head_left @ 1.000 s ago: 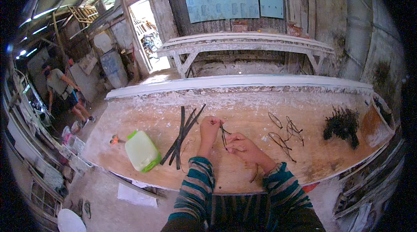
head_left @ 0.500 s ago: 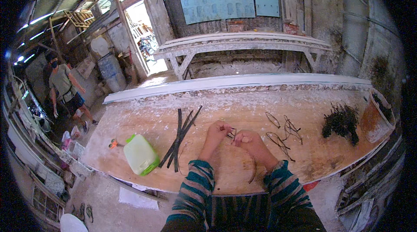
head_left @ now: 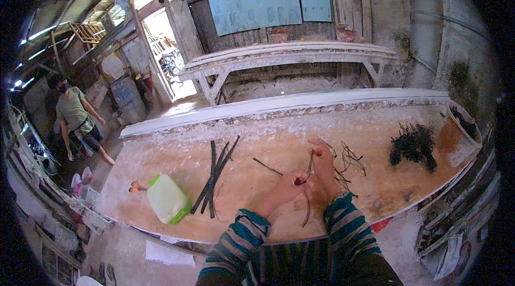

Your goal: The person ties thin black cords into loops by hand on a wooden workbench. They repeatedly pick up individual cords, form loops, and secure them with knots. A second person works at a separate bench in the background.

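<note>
My left hand [head_left: 292, 185] is closed around a thin dark wire strip [head_left: 307, 200] that hangs down over the wooden workbench [head_left: 375, 189]. My right hand [head_left: 323, 161] pinches the upper part of the same strip, fingers bent over it. Both hands sit close together at the middle of the bench. A loose dark strip [head_left: 267, 166] lies just left of them. Bent wire loops [head_left: 351, 158] lie just right of my right hand.
A bundle of dark flat strips [head_left: 215, 180] and a pale green plastic jug [head_left: 167, 198] lie to the left. A dark tangled heap [head_left: 413, 145] and a brown bucket [head_left: 456, 136] sit at the right end. A person [head_left: 75, 120] stands far left.
My hands have moved rightward and closer together, and the strip now hangs lower from them. The person at the left has walked nearer.
</note>
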